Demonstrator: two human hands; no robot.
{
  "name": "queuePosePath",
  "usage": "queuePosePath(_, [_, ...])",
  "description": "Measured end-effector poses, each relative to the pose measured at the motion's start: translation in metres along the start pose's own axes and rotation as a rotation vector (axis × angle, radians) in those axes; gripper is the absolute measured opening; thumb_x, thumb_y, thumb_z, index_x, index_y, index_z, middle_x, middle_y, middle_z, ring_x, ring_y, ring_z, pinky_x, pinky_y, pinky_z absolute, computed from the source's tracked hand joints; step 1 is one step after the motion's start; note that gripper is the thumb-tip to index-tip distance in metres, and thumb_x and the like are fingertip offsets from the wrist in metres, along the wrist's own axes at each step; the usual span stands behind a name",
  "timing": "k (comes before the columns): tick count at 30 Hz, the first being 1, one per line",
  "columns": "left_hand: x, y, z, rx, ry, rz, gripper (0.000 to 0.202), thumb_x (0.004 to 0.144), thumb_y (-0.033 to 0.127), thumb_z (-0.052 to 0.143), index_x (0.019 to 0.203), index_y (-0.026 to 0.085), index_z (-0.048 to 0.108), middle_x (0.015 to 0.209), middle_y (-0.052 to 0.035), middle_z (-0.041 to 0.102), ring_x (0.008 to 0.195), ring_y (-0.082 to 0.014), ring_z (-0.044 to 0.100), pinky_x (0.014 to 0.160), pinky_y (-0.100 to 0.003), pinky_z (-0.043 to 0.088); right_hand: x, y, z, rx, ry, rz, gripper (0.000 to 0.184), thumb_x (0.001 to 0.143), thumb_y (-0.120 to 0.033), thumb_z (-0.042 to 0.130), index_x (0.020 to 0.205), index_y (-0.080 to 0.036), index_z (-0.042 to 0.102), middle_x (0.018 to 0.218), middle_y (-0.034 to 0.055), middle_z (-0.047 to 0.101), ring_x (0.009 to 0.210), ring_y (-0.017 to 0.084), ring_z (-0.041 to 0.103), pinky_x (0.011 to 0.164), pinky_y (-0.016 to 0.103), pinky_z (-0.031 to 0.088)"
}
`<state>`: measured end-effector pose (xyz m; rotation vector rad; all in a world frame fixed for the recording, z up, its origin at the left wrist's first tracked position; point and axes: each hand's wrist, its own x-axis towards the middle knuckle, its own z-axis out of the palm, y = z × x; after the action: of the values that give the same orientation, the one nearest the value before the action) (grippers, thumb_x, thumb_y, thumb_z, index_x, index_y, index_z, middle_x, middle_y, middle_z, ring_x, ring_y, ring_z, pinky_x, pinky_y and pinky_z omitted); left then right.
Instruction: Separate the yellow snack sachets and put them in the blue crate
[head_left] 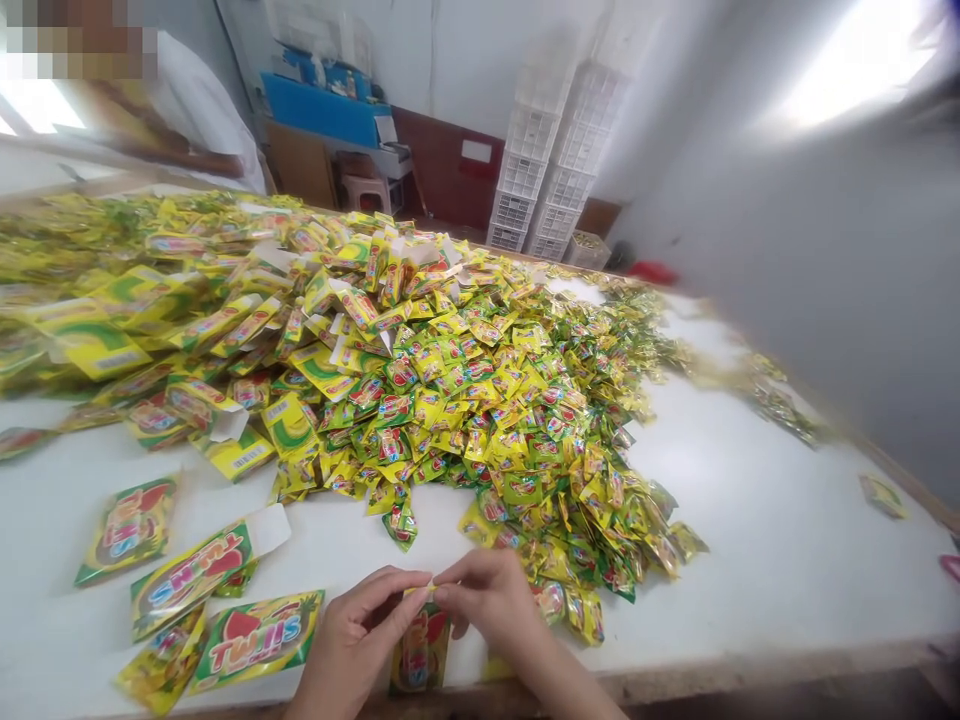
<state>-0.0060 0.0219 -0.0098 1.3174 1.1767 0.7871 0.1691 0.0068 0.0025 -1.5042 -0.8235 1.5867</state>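
Close to the table's front edge, my left hand [367, 625] and my right hand [484, 598] meet, both pinching the top end of a small yellow-green candy box [421, 650]. Its printed face, with a red fruit picture, hangs below my fingers; the pinched flap is mostly hidden by them. Left of my left hand lies a flat box lettered "TWIIS" [259, 640], beside another box with its white flap open [196, 572]. Several small wrapped candies [581, 610] lie just right of my right hand. Ahead rises a big heap of wrapped candies [480, 400].
Many candy boxes [240, 330] are piled on the left of the white table [750, 540]. A box [883, 495] lies by the right edge. White crates [536, 160] are stacked against the wall. A person in white [202, 110] is across the table at the far left.
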Motion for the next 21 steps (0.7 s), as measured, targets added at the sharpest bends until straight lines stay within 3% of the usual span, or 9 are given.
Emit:
queuePosePath(4, [0.001,-0.008,-0.005,0.015,-0.143,0.036,0.023,0.084,0.034,0.065,0.103,0.028,0.075,0.099,-0.0037,0.072,0.095,-0.0212,0.067,0.082,-0.026,0.055,-0.001,-0.002,-0.001,-0.103,0.015,-0.008,0.036,0.062,-0.046,0.081,0.070,-0.011,0.074,0.049,0.0005,0.060,0.037,0.011,0.053,0.035,0.020,0.039])
queuePosePath(8, [-0.002,-0.015,-0.010,0.009,-0.216,0.106,0.026,0.088,0.029,0.061,0.111,0.033,0.071,0.103,-0.0018,0.070,0.097,-0.0191,0.067,0.085,-0.027,0.055,-0.011,0.000,-0.006,-0.349,0.006,-0.242,0.024,0.072,-0.040,0.077,0.077,-0.017,0.076,0.057,0.0012,0.064,0.048,0.013,0.059,0.045,0.022,0.043])
queuePosePath(14, [-0.013,-0.022,-0.012,0.175,-0.159,0.278,0.030,0.084,0.025,0.067,0.111,0.035,0.071,0.109,-0.0004,0.073,0.100,-0.0182,0.069,0.088,-0.024,0.056,-0.026,0.000,-0.012,-0.537,-0.008,-0.547,0.010,0.080,-0.028,0.073,0.090,-0.024,0.074,0.079,0.0018,0.071,0.071,0.015,0.065,0.066,0.024,0.049])
queuePosePath(18, [-0.023,-0.034,-0.012,0.290,-0.110,0.362,0.032,0.081,0.022,0.070,0.110,0.035,0.071,0.114,-0.0007,0.072,0.104,-0.0186,0.068,0.091,-0.024,0.055,-0.041,-0.009,-0.014,-0.759,-0.120,-0.737,0.026,0.089,-0.022,0.061,0.113,-0.028,0.068,0.106,0.0059,0.068,0.094,0.018,0.063,0.083,0.028,0.048])
queuePosePath(21, [-0.028,-0.037,-0.004,0.267,-0.095,0.385,0.035,0.082,0.020,0.068,0.113,0.036,0.069,0.115,0.0008,0.072,0.106,-0.0177,0.068,0.094,-0.023,0.054,-0.049,-0.016,-0.020,-0.877,-0.209,-0.721,0.033,0.091,-0.021,0.055,0.123,-0.027,0.062,0.110,0.0073,0.064,0.094,0.018,0.061,0.082,0.028,0.048])
